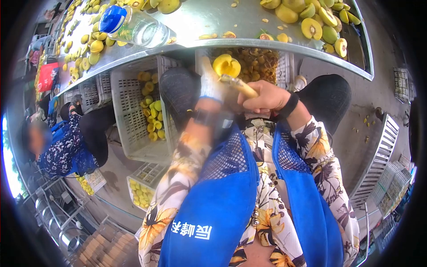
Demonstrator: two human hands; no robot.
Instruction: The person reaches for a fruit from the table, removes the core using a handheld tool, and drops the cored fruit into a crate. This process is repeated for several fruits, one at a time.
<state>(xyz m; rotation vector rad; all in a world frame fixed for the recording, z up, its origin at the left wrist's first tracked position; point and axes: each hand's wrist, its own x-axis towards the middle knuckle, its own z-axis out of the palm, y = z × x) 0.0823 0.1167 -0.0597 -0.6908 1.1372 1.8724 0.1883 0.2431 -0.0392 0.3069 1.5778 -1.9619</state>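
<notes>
My left hand [211, 84], in a white glove and partly blurred, holds a yellow peach half [230, 67] with its hollow facing up. My right hand [268, 98] is bare and closed around the wooden handle of a pitting tool [243, 86]. The tool's metal end is close to the lower edge of the peach half; whether it touches cannot be made out. Beneath both hands, between my knees, a crate [286, 71] holds brownish pits and scraps [260, 62].
A metal table [200, 18] spans the front, bearing cut peaches [311, 27] and a blue-capped water bottle [138, 27]. Left of my knee, a white crate [129, 111] contains peach halves [153, 115]. Another person [66, 142] sits at the left. A slatted rack [376, 160] stands right.
</notes>
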